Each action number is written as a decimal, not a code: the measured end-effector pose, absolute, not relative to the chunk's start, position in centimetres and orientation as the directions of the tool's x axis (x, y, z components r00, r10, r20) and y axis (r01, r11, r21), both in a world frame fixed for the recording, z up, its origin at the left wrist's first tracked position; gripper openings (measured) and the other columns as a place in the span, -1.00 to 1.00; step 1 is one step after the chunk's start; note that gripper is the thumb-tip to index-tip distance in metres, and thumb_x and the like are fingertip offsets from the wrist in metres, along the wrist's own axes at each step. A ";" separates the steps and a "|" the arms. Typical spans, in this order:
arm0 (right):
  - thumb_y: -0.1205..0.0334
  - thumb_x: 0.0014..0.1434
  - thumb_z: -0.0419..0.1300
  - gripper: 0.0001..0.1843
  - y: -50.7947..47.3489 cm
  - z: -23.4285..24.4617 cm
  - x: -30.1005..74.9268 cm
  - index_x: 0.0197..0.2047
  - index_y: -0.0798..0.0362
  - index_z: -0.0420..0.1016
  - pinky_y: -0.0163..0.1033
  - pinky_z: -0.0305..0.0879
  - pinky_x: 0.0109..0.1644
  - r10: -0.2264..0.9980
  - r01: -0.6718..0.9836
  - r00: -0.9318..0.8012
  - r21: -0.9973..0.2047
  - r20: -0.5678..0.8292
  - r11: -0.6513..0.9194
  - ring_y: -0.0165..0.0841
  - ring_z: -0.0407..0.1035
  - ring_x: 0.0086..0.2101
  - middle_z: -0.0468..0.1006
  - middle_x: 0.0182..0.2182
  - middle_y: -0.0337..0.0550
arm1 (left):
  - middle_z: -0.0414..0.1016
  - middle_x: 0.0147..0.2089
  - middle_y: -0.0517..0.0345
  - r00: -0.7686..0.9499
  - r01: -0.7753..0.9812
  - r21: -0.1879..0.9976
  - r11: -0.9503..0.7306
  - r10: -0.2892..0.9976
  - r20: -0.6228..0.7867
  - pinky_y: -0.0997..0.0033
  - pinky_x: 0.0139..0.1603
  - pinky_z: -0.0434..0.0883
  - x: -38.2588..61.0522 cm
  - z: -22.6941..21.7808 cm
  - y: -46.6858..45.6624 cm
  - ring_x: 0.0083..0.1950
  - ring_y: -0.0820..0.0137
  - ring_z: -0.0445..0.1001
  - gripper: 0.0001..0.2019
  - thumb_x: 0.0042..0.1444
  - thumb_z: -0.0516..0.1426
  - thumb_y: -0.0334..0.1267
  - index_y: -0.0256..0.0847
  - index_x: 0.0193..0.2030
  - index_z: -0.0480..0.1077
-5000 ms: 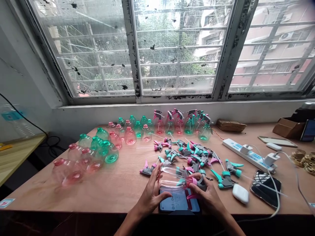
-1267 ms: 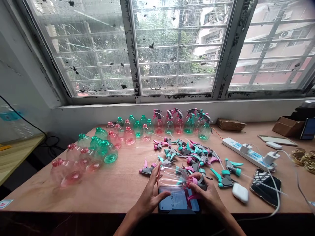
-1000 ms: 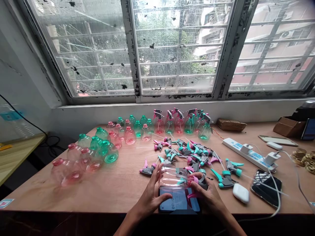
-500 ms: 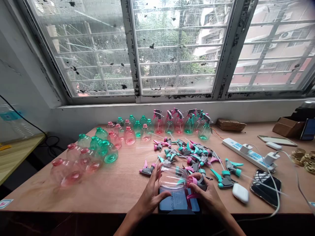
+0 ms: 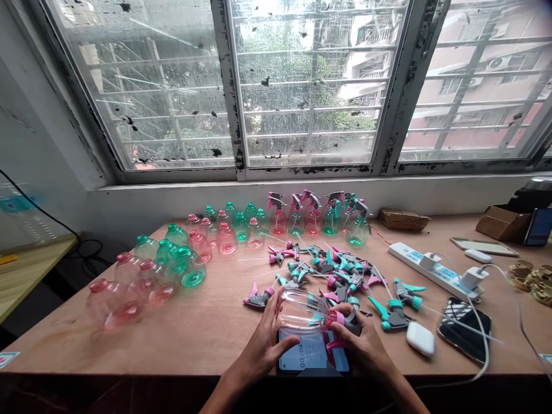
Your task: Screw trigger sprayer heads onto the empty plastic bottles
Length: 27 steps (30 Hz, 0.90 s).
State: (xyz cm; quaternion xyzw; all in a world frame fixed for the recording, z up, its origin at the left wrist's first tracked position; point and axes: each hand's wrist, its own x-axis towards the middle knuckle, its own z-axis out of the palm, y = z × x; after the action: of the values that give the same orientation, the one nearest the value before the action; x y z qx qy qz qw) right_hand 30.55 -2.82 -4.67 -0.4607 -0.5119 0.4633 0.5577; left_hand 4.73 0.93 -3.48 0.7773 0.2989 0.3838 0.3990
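Note:
A clear pink-tinted spray bottle (image 5: 302,313) lies on its side between my hands, just above a phone (image 5: 311,357) showing a timer at the table's front edge. My left hand (image 5: 266,339) wraps the bottle's body, thumb under it. My right hand (image 5: 365,345) is closed round the pink and grey trigger head (image 5: 347,325) at the bottle's neck. A pile of loose pink and teal trigger heads (image 5: 340,273) lies just beyond my hands.
Empty pink and teal bottles (image 5: 168,264) stand at the left and back. Finished spray bottles (image 5: 319,215) line the wall. At the right lie a power strip (image 5: 431,270) with cables, a dark phone (image 5: 463,330) and a white earbud case (image 5: 420,339).
Hardly anything differs: both hands stay on the bottle and trigger head over the phone, with only slight shifts of the fingers.

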 end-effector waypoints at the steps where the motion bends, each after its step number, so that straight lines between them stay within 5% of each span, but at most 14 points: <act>1: -0.04 0.09 0.40 -0.62 -2.8 -4.6 30.5 -0.17 0.06 0.52 -0.30 0.33 -0.38 0.988 -0.042 0.050 -0.988 0.147 0.149 -0.33 0.38 -0.43 0.49 -0.41 -0.25 | -0.28 0.59 0.02 0.523 0.161 0.846 -0.509 0.771 0.364 -0.12 0.50 -0.02 4.8 -3.5 1.0 0.56 0.01 -0.23 -0.17 0.24 0.23 -0.07 0.07 0.51 -0.16; 6: -0.06 0.08 0.40 -0.61 -2.9 -4.4 30.5 -0.19 0.06 0.52 -0.30 0.33 -0.42 0.990 -0.029 0.048 -0.991 0.130 0.131 -0.34 0.36 -0.47 0.47 -0.44 -0.27 | -0.24 0.58 0.03 0.490 0.164 0.840 -0.517 0.782 0.386 -0.10 0.49 0.03 4.8 -3.9 1.0 0.56 0.06 -0.17 -0.25 0.34 0.12 -0.14 0.12 0.51 -0.24; 11: -0.02 0.09 0.41 -0.63 -3.0 -4.2 30.4 -0.18 0.06 0.52 -0.29 0.39 -0.38 0.991 -0.033 0.028 -0.991 0.130 0.131 -0.32 0.40 -0.42 0.50 -0.41 -0.25 | -0.26 0.58 -0.04 0.510 0.111 0.871 -0.479 0.780 0.363 -0.13 0.50 -0.06 4.8 -3.7 1.0 0.56 0.00 -0.19 -0.09 0.22 0.24 -0.04 0.04 0.52 -0.26; 20: -0.01 0.08 0.41 -0.62 -3.0 -4.4 30.4 -0.16 0.06 0.52 -0.24 0.45 -0.36 0.994 -0.072 0.010 -0.992 0.105 0.105 -0.31 0.40 -0.41 0.47 -0.41 -0.25 | -0.20 0.58 0.06 0.464 0.161 0.849 -0.503 0.798 0.385 -0.07 0.48 0.05 4.7 -3.9 1.1 0.56 0.05 -0.17 -0.25 0.31 0.16 -0.15 0.13 0.50 -0.17; 27: -0.03 0.07 0.41 -0.62 -3.0 -4.3 30.4 -0.18 0.06 0.53 -0.29 0.40 -0.41 0.990 -0.022 0.040 -0.990 0.138 0.139 -0.33 0.38 -0.44 0.48 -0.42 -0.25 | -0.21 0.58 -0.03 0.495 0.066 0.897 -0.437 0.795 0.350 -0.13 0.50 -0.05 4.7 -3.4 0.8 0.55 -0.01 -0.17 -0.10 0.23 0.22 0.00 0.06 0.52 -0.26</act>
State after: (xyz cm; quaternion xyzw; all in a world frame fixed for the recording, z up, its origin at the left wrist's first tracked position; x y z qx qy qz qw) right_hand 30.44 -2.96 -4.29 -0.4674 -0.5177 0.4604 0.5491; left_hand 4.68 0.77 -3.36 0.7418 0.2903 0.4100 0.4442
